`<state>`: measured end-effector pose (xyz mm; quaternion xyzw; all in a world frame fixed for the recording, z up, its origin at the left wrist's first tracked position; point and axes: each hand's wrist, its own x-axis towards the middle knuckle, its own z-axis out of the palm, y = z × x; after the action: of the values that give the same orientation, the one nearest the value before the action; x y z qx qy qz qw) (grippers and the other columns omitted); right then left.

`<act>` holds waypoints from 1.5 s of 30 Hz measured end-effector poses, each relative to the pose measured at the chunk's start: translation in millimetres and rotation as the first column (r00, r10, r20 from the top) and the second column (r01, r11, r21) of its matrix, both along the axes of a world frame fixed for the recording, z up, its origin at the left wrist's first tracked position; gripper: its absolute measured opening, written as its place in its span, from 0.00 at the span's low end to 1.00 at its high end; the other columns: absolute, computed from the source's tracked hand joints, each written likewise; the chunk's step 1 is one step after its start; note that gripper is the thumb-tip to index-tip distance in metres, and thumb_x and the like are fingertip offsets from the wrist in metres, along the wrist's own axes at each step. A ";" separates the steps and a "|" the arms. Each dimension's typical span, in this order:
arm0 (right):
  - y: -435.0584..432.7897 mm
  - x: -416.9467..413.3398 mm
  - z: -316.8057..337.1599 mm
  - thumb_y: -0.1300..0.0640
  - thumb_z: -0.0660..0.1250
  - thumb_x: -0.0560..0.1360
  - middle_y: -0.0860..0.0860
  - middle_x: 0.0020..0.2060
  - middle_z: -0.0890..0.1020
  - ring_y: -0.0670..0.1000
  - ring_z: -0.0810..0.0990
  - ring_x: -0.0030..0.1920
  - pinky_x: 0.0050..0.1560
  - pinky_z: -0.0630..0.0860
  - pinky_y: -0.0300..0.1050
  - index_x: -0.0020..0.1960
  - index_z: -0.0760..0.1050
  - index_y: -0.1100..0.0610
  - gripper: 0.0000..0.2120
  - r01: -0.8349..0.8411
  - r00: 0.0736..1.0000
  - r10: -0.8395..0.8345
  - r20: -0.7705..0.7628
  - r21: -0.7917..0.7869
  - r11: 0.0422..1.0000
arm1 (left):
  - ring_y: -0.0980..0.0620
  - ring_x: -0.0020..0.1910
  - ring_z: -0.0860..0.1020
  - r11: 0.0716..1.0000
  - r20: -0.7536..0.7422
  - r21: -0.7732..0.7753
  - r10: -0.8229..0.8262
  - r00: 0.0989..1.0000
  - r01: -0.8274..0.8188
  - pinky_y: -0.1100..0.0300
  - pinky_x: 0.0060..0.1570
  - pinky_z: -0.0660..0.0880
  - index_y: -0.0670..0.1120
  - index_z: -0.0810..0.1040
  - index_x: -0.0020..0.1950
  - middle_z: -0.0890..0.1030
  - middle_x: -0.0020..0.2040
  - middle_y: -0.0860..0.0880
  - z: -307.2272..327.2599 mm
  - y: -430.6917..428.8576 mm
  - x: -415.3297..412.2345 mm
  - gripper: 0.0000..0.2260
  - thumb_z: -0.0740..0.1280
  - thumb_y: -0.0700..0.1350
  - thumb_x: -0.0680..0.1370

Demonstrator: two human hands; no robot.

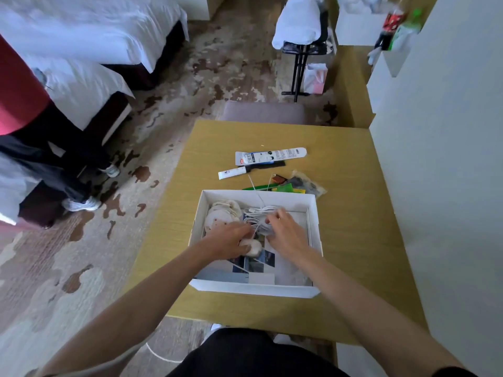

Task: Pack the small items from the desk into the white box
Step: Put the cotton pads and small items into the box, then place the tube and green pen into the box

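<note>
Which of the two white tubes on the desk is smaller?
The plain white tube nearer the box is smaller. The other tube, behind it, is longer, with printing.

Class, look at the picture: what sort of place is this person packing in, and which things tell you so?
Probably a hotel room: two beds made up in white linen, a folding luggage rack, patterned carpet, and a small wooden desk.

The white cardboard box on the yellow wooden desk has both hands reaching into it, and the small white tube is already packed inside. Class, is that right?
Not quite. In the head view, the small white tube lies on the yellow wooden desk beyond the white cardboard box, not inside it. The left hand and right hand do both reach into the box.
</note>
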<state>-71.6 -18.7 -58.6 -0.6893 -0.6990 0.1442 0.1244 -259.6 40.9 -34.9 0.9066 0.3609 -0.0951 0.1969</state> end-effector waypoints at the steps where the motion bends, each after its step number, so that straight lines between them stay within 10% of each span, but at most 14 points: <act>1: 1.6 1.8 -1.1 0.64 0.71 0.69 0.52 0.52 0.72 0.53 0.74 0.48 0.34 0.69 0.44 0.52 0.72 0.55 0.15 -0.013 1.000 0.013 0.008 0.019 1.000 | 0.49 0.58 0.75 0.998 -0.042 0.042 -0.040 0.998 0.042 0.52 0.53 0.72 0.52 0.72 0.59 0.78 0.57 0.51 -2.3 -1.7 2.3 0.14 0.64 0.54 0.75; 8: 6.7 5.6 2.9 0.64 0.70 0.72 0.51 0.47 0.72 0.52 0.73 0.40 0.34 0.68 0.45 0.48 0.70 0.56 0.10 -0.024 0.997 0.030 -0.064 0.088 0.996 | 0.51 0.52 0.74 0.991 -0.079 0.105 -0.079 0.994 0.088 0.55 0.50 0.70 0.52 0.79 0.55 0.81 0.50 0.52 -1.2 -14.8 -5.3 0.13 0.67 0.56 0.74; 16: 11.9 17.0 23.0 0.56 0.71 0.72 0.52 0.56 0.73 0.54 0.79 0.44 0.43 0.77 0.50 0.58 0.70 0.55 0.16 -0.070 0.997 0.069 -0.022 -0.094 0.993 | 0.53 0.49 0.77 0.979 0.248 0.093 0.152 0.957 -0.180 0.56 0.48 0.76 0.50 0.81 0.50 0.82 0.49 0.51 14.8 -1.4 -19.1 0.08 0.63 0.45 0.78; 23: 33.4 62.5 70.3 0.55 0.68 0.76 0.45 0.47 0.77 0.44 0.77 0.41 0.39 0.74 0.39 0.55 0.75 0.53 0.08 0.072 0.966 -0.035 -0.256 0.137 0.988 | 0.53 0.42 0.80 0.945 0.463 0.088 0.242 0.852 -0.316 0.56 0.39 0.79 0.47 0.81 0.46 0.82 0.45 0.53 36.7 58.1 10.4 0.09 0.61 0.41 0.78; 31: 106.2 81.3 49.4 0.59 0.68 0.76 0.47 0.44 0.81 0.46 0.80 0.46 0.46 0.78 0.45 0.49 0.76 0.50 0.04 0.175 0.912 -0.201 -0.358 -0.103 0.979 | 0.55 0.39 0.76 0.921 0.354 -0.041 0.375 0.857 -0.387 0.66 0.28 0.65 0.52 0.80 0.44 0.79 0.43 0.56 20.5 139.1 32.1 0.10 0.59 0.44 0.76; 37: 156.3 66.6 20.5 0.57 0.68 0.76 0.46 0.44 0.83 0.43 0.81 0.41 0.41 0.81 0.44 0.52 0.78 0.51 0.06 0.110 0.965 -0.157 -0.211 -0.220 0.969 | 0.45 0.61 0.72 0.940 0.107 -0.065 0.340 0.934 -0.335 0.46 0.56 0.74 0.48 0.73 0.62 0.74 0.62 0.46 -22.9 200.6 30.2 0.15 0.63 0.43 0.76; 45: 191.2 49.6 -4.1 0.58 0.69 0.76 0.45 0.51 0.81 0.42 0.78 0.47 0.49 0.79 0.41 0.56 0.78 0.51 0.10 0.078 0.980 -0.131 -0.152 -0.313 0.947 | 0.44 0.62 0.70 0.978 -0.057 0.109 0.185 0.981 -0.178 0.47 0.52 0.75 0.44 0.69 0.65 0.73 0.63 0.44 -65.1 248.9 40.2 0.20 0.66 0.51 0.77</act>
<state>-22.0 172.6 -62.7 -0.7213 -0.6175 0.3024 0.0834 -219.5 289.8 -100.0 0.8751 0.4532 -0.0882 0.1452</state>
